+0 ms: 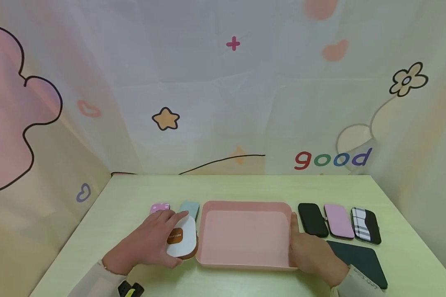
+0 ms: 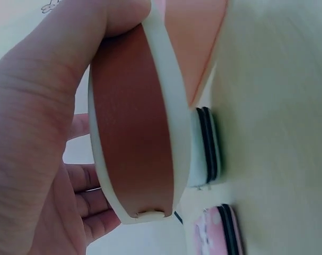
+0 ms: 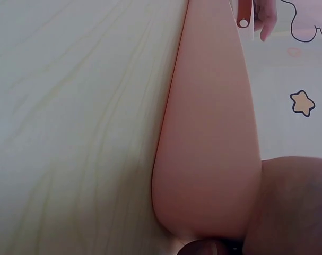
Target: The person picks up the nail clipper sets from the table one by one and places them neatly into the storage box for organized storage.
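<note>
In the head view my left hand (image 1: 152, 237) grips a white rounded manicure case (image 1: 187, 235) with a brown label, beside the tray's left end. The left wrist view shows its brown side band (image 2: 131, 122), with my thumb over one end and my other fingers behind it. A shallow pink tray (image 1: 245, 239) sits at the middle of the table. My right hand (image 1: 314, 253) holds the tray's right wall, one finger stretched along the rim. From the right wrist, the tray's near side (image 3: 208, 133) runs along the tabletop, with a fingertip at its corner.
Behind my left hand lie a pink spotted case (image 1: 159, 207) and a pale teal zipped case (image 1: 190, 207). Right of the tray stand a black case (image 1: 313, 220), a pink case (image 1: 339, 221) and a plaid-and-black case (image 1: 366, 225). A dark flat case (image 1: 364, 262) lies partly behind my right wrist.
</note>
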`<state>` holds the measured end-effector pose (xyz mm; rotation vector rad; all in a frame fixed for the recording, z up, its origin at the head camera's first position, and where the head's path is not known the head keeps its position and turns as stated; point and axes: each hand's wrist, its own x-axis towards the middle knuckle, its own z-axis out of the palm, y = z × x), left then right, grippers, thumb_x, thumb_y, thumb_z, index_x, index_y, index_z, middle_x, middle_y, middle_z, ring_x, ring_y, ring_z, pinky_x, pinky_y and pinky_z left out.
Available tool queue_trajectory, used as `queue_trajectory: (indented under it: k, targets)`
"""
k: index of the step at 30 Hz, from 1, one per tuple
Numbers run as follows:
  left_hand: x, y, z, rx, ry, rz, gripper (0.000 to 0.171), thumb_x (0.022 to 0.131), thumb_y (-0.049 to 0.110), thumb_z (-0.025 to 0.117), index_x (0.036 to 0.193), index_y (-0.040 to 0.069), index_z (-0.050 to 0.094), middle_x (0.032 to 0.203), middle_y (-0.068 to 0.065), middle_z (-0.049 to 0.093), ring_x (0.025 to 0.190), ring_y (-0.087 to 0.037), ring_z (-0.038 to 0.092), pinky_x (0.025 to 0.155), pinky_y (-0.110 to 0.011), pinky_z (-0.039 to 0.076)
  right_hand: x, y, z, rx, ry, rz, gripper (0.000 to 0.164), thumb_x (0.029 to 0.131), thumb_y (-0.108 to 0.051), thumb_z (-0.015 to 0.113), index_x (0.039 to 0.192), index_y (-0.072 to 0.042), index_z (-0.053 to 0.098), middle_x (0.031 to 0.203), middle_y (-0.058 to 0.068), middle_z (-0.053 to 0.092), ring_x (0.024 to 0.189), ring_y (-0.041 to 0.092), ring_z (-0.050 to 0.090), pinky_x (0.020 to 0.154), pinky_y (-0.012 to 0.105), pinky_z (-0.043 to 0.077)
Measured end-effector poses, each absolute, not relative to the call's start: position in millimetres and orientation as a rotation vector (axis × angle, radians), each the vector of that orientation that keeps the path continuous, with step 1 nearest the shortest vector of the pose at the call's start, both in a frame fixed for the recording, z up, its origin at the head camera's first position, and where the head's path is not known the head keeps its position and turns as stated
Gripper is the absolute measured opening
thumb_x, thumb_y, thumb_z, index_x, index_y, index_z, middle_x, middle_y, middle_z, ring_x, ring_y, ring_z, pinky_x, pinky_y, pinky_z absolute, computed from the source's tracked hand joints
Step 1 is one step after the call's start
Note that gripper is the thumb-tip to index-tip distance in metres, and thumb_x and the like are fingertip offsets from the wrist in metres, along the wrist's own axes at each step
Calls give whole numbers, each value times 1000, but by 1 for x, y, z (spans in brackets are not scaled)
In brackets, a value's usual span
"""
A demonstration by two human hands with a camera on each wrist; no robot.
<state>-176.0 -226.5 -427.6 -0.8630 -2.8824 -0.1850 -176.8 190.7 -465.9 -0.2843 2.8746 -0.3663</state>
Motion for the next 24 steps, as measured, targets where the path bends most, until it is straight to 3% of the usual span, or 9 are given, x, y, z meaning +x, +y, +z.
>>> queue_trajectory:
  k: [5,12,24]
  targets:
    - [-180,-218,-423,-902,-2851,-181,107,58,64,80,148,19,45,117,5,56,107,-12,51,93,-36,48,-177,188,-464,-288,2878,-365,85,96,-17,50,157,6,-6,56,-1,50,43,14,40,41,30,25]
    - [-186,-206,-418,-933,-2798,-182,107,59,65,78,149,18,44,118,4,57,111,-16,53,105,-41,43,-177,186,-462,-304,2892,-335,83,96,-16,48,157,7,-4,56,-1,49,44,14,40,42,31,26]
    - [-198,-181,-410,-991,-2798,-193,99,61,67,76,142,18,49,118,2,58,109,-15,54,107,-41,41,-176,190,-464,-287,2882,-324,82,100,-21,46,157,6,-6,58,-2,51,46,15,45,42,33,30]
